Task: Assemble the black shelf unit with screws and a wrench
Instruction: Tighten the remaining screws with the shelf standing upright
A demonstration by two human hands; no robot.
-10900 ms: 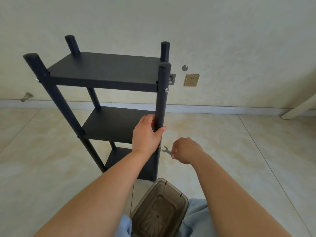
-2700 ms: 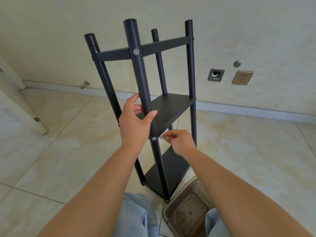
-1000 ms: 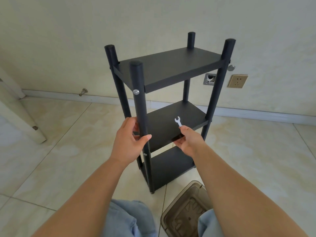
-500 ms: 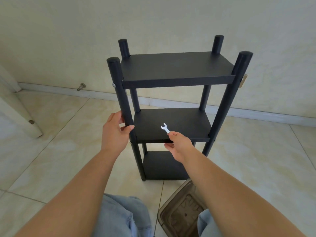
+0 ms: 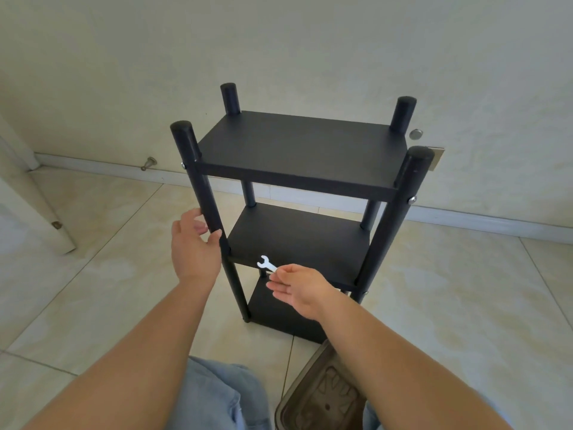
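shelf unit upright on tile floor, near wall | L hand grip curled round front-left post, just above mid shelf | R hand pinches small wrench w/ thumb+forefinger, other fingers spread, at mid shelf front edge | clear bin by knees

Left hand grips shelf post — right hand pinches wrench

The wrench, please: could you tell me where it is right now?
In the head view, the wrench is pinched in the right hand, low centre, in front of the shelf unit's middle shelf.
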